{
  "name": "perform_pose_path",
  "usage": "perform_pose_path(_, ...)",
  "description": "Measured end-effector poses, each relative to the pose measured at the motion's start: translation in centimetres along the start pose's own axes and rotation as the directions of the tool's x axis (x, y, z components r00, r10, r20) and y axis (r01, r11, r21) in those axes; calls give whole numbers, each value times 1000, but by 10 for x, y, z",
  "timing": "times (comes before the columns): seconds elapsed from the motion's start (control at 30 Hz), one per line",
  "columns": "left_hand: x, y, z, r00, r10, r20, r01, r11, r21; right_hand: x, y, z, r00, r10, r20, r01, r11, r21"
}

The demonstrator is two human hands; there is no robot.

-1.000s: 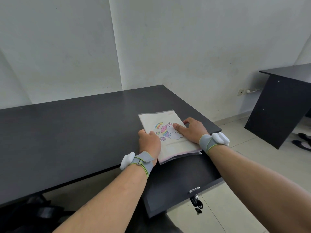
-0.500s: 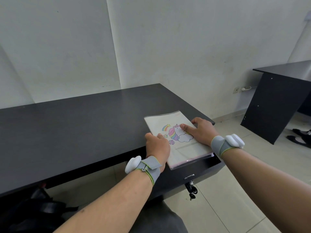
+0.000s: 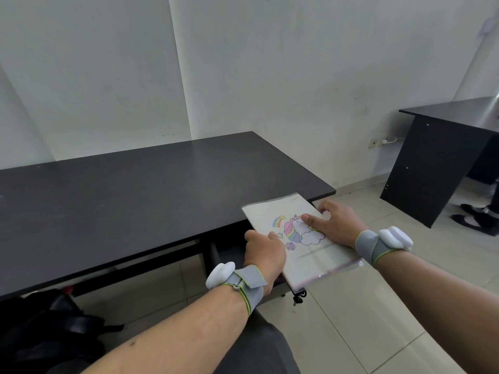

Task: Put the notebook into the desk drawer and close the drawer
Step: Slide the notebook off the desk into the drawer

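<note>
The notebook [image 3: 310, 255], cream with a unicorn drawing and a clear plastic cover, is held at the desk's near right corner. Most of it hangs past the desk edge, above the open drawer [image 3: 229, 255]. My left hand [image 3: 266, 256] grips the notebook's left edge. My right hand [image 3: 336, 225] holds its right side with the thumb on the cover. The black desk [image 3: 135, 201] stretches off to the left. A bunch of keys [image 3: 298, 296] hangs from the drawer front, just below the notebook's near edge. The notebook hides most of the drawer.
A second black desk [image 3: 437, 157] stands at the right, with a person's dark shoes [image 3: 475, 217] beside it on the tiled floor. A black bag [image 3: 48, 330] lies under the desk at lower left. White walls stand behind.
Both hands have drawn the notebook off the desktop toward me, so it now overhangs the edge above the drawer. The drawer front sits closer in under the notebook.
</note>
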State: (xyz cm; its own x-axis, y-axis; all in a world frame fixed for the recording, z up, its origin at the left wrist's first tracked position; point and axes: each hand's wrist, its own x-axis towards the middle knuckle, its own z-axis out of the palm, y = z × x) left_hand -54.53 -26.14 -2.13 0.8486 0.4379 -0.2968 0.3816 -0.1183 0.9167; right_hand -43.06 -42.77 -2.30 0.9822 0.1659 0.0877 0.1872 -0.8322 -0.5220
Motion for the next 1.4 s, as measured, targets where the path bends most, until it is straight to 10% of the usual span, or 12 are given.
perform_pose_path(1.4, 89, -34, 6, 986, -165, -11, 155, 900, 408, 71, 21, 100, 984, 54, 170, -39, 995, -92)
